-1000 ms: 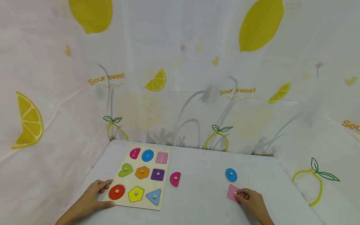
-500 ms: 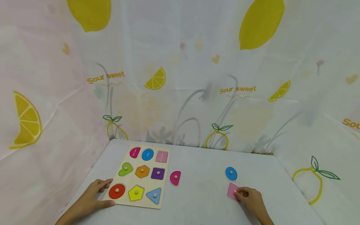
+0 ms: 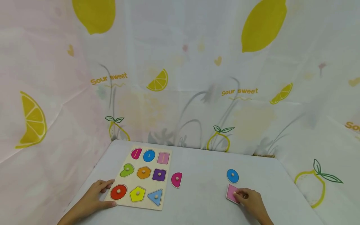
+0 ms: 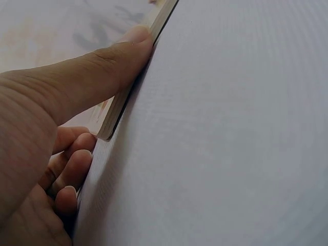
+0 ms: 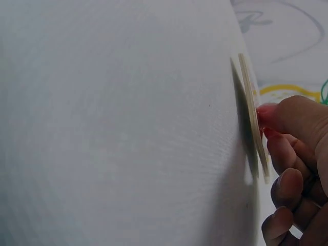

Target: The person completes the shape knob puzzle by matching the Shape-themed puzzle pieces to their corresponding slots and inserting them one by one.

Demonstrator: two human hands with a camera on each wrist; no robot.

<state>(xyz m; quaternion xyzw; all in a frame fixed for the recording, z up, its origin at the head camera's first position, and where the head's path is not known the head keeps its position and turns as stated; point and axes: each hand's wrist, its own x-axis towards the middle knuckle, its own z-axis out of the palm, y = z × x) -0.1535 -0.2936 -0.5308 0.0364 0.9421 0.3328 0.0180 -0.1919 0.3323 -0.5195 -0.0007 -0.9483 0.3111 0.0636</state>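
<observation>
Thumb and fingers of the right hand (image 3: 250, 200) pinch a pink square piece (image 3: 230, 190), just off the white surface (image 3: 201, 187), beside a round blue piece (image 3: 232, 178). Left hand (image 3: 94, 197), I see, lies spread round the puzzle board (image 3: 135, 181)'s near-left corner. Magenta half-round piece (image 3: 175, 184) just right of board.

A booth-like space — lemon-print cloth (image 3: 180, 106) along 3 sides of a white table (image 3: 202, 190).
</observation>
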